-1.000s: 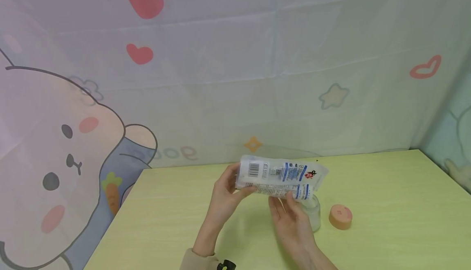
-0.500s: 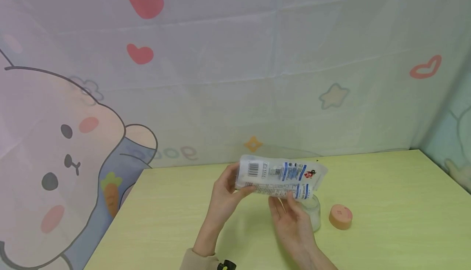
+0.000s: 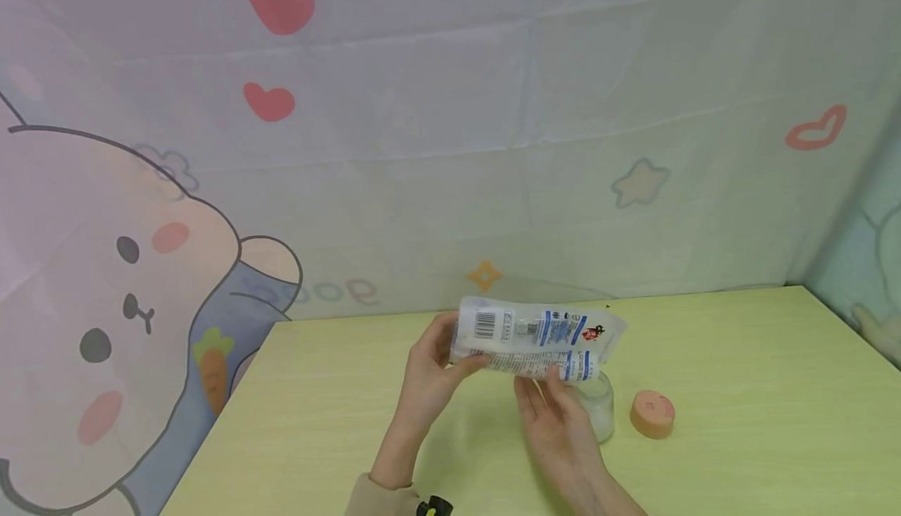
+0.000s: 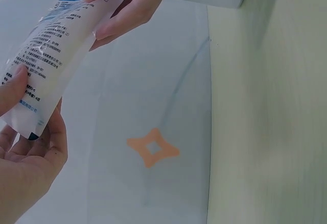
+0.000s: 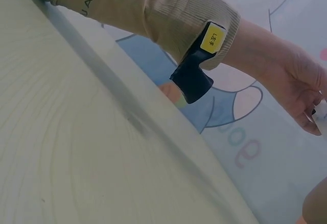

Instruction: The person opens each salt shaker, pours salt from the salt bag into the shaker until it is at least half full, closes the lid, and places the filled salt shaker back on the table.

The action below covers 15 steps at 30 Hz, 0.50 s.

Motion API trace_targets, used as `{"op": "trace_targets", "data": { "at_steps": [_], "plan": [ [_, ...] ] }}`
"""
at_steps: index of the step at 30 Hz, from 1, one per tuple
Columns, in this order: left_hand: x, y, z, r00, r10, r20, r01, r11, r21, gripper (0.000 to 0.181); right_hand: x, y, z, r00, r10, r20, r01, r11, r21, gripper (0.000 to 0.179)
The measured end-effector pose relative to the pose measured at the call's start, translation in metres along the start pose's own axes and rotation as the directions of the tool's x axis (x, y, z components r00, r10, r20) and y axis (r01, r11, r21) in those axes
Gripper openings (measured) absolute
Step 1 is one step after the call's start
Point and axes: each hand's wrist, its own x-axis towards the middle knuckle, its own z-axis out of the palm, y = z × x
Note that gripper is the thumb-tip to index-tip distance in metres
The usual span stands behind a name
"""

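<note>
A white plastic bag (image 3: pixel 531 336), printed with a barcode and blue and black text, is held up above the table and slants down to the right. My left hand (image 3: pixel 435 375) grips its left end, thumb (image 4: pixel 14 89) on the printed face and fingers behind. Under the right part of the bag, my right hand (image 3: pixel 563 438) holds it, also with the thumb on the front and fingers behind. A clear glass jar (image 3: pixel 600 410) stands just below the bag's right end, partly hidden by the right hand and the bag. Its contents are hard to make out.
A round orange-pink lid (image 3: pixel 651 414) lies on the pale yellow-green table (image 3: pixel 746 391), right of the jar. Behind the table hangs a printed cloth (image 3: pixel 436 148) with hearts and a cartoon animal. A black wrist strap (image 5: pixel 196 73) sits on the left sleeve.
</note>
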Motion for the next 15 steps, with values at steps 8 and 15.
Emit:
{"op": "trace_targets", "data": {
  "at_steps": [8,15],
  "plan": [
    [-0.0003,0.0006,-0.0004,1.0,0.003,0.005,-0.003,1.0,-0.005,0.052,-0.0003,0.0006,0.0004,1.0,-0.004,-0.002,0.004,1.0,-0.022,0.022],
    [-0.001,0.0021,-0.0005,1.0,-0.003,0.015,0.004,1.0,-0.015,0.054,0.0,0.0004,0.0,1.0,-0.006,0.009,0.006,1.0,-0.006,0.021]
  ]
}}
